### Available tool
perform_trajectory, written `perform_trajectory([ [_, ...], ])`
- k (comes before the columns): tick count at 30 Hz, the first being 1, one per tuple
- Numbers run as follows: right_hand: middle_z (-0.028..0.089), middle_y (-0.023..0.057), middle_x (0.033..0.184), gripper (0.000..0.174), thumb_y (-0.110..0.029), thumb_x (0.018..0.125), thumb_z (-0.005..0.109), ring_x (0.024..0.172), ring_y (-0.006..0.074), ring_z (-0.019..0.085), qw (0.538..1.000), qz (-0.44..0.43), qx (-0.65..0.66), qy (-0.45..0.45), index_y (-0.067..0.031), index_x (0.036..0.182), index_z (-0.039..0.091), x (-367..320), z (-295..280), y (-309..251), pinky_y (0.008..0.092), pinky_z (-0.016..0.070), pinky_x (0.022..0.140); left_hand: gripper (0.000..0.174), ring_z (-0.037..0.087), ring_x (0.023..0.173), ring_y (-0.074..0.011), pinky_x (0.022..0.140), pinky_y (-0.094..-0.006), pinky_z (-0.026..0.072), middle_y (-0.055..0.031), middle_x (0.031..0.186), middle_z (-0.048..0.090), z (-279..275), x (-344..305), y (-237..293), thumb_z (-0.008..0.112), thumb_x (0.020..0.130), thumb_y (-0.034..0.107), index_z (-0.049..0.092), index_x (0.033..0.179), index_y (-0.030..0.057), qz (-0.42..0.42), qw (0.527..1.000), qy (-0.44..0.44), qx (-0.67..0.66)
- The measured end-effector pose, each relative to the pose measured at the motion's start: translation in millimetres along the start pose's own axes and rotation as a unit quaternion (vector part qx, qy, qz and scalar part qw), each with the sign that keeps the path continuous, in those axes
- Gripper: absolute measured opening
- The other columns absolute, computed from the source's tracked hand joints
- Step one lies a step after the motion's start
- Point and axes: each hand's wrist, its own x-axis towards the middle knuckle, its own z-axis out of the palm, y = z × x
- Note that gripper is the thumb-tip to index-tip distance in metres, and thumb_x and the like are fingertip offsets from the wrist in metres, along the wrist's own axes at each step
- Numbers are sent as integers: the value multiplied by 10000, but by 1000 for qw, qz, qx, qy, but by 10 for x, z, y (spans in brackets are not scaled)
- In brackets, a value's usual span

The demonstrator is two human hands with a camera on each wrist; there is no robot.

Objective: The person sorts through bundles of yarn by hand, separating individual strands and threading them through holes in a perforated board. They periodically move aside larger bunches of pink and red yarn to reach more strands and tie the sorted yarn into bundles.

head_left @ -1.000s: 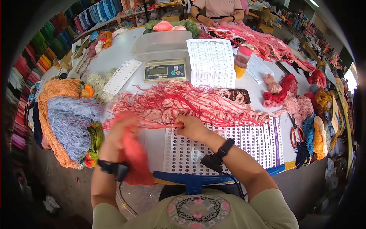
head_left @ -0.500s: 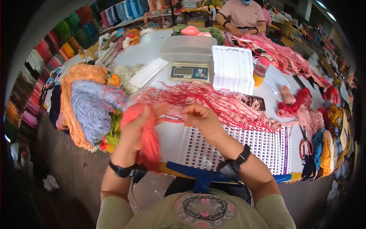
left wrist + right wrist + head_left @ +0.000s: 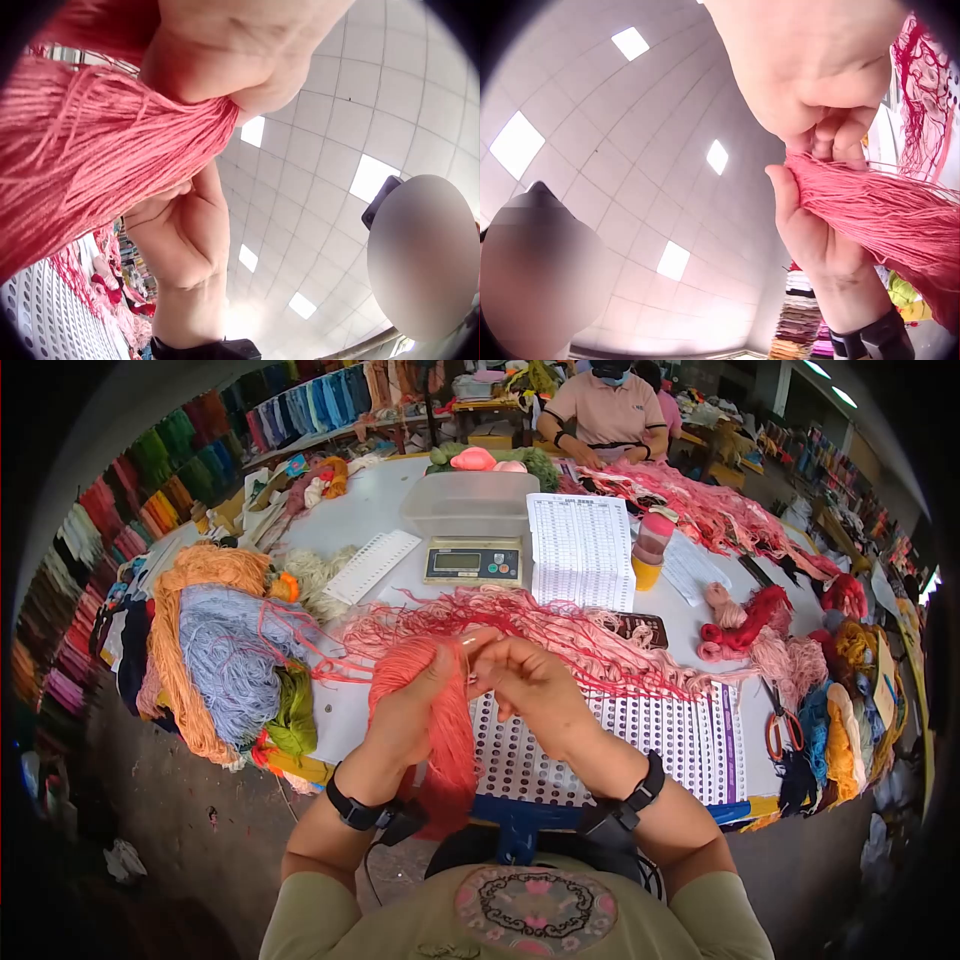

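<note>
A thick skein of coral-pink yarn (image 3: 455,750) hangs in front of the person, over the near table edge. My left hand (image 3: 408,705) grips it near its gathered upper end, with the thumb lying along the yarn in the right wrist view. At that end the curled fingers of my right hand (image 3: 530,682) pinch strands of the skein, close against the left fingertips. The yarn (image 3: 112,150) fans out from the grip in the left wrist view. Behind both hands lies a long heap of pink and red yarn (image 3: 560,630).
A sheet with rows of holes (image 3: 640,750) lies at the table's front. Behind the heap stand a digital scale (image 3: 472,563), a clear plastic bin (image 3: 465,505) and printed paper (image 3: 580,550). Blue-grey yarn (image 3: 225,660) is left; scissors (image 3: 782,725) lie right. Another person (image 3: 605,415) works opposite.
The left hand has brought the skein rightward and up to the right hand. The right hand, earlier pinching strands near the heap, has come to the skein's upper end.
</note>
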Motion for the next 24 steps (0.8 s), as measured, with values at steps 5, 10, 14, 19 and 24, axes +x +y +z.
perform_trajectory([
  [5,633,-29,901,138,-182,906,629,759,44,570,997,-54,-58,20,-78,996,639,-26,-3,43,184,419,580,506,447,1257,-214,1050,-372,352,-134,1346,482,49,25,-52,416,1001,350,438,1336,-28,-4,997,7,77],
  [10,634,-25,904,109,-162,899,631,783,64,603,999,5,30,41,-83,974,636,-88,-21,-77,189,415,578,482,434,1267,-207,1053,-355,348,-119,1355,476,28,27,-42,419,1004,324,443,1335,-25,-11,999,-3,33],
  [14,645,-10,936,94,-150,895,629,774,74,610,996,-32,-65,53,-84,962,633,-78,-12,-37,198,412,580,460,424,1277,-208,1056,-344,343,-117,1361,471,92,31,-123,404,1012,301,439,1343,-16,7,989,3,148],
  [19,638,-11,902,76,-142,898,612,736,71,596,998,-28,-5,50,-87,945,635,-82,-66,-28,194,411,581,443,442,1251,-190,1042,-326,348,-105,1338,487,105,43,-105,391,1018,283,445,1341,-16,7,991,4,134],
  [24,660,4,942,97,-141,900,611,723,69,583,996,5,71,53,-83,976,628,-102,-58,-84,198,411,586,437,481,1192,-179,1008,-331,378,-98,1282,522,144,15,-57,394,1018,285,461,1327,-16,-19,996,18,80],
])
